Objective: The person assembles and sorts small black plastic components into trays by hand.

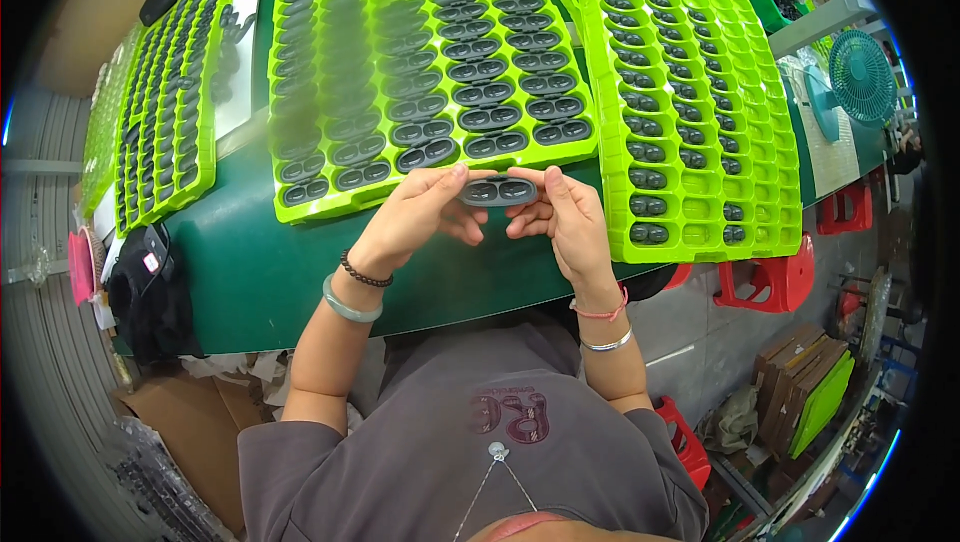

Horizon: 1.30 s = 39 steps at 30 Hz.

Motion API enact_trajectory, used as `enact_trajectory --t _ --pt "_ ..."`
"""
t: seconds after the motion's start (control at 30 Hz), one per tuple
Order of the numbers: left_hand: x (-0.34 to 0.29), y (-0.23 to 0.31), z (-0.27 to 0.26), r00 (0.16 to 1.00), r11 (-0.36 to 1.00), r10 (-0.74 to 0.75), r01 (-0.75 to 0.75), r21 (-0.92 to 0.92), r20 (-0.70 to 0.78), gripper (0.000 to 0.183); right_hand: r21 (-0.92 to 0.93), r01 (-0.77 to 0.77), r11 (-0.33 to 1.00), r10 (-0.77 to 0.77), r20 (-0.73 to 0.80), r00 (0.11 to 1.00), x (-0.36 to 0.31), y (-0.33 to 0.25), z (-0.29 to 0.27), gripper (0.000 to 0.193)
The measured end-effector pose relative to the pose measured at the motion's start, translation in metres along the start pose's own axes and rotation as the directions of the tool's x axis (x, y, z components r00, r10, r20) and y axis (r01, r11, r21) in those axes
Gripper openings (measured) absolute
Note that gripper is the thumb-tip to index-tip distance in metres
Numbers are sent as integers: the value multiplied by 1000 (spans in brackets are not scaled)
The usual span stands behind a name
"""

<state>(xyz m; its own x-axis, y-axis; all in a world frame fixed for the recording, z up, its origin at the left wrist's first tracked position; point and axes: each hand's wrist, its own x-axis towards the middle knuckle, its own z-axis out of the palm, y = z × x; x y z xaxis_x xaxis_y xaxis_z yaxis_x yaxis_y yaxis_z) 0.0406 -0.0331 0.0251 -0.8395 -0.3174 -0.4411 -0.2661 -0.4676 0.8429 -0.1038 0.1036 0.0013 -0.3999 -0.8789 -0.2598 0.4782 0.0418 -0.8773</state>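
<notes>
Over the green surface (300,287), just before a lime tray (330,206) (celled, presumably for even spacing), left hand (415,212) and right hand (572,227) pinched opposite ends of a grey case (497,193) — likely leaving its two hollows uncovered.

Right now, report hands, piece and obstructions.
Left hand, right hand: pinching opposite ends of one dark case. Case: by near edge of middle green tray. Nothing visibly in the way.
</notes>
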Motion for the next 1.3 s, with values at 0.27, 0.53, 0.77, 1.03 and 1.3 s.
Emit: enact_trajectory --t 0.27,0.53,0.77,1.03,1.3 --pt "-5 -11 22 766 348 641 -331 877 35 14 -405 179 897 -225 -69 972 -12 13 5 14" --pt "42 73 -62 540 191 841 -228 955 -39 12 -454 283 845 -368 -108 924 -50 26 9 26" --pt "146 136 -167 606 311 708 192 931 -362 20 -742 485 462 -622 119 774 -47 46 -2 15" --pt "162 137 -174 709 268 636 165 949 -303 24 -747 500 437 -645 127 754 -48 47 -1 13" --pt "230 132 -107 745 -210 665 116 971 55 18 -741 581 337 -718 197 667 -59 46 -9 11"
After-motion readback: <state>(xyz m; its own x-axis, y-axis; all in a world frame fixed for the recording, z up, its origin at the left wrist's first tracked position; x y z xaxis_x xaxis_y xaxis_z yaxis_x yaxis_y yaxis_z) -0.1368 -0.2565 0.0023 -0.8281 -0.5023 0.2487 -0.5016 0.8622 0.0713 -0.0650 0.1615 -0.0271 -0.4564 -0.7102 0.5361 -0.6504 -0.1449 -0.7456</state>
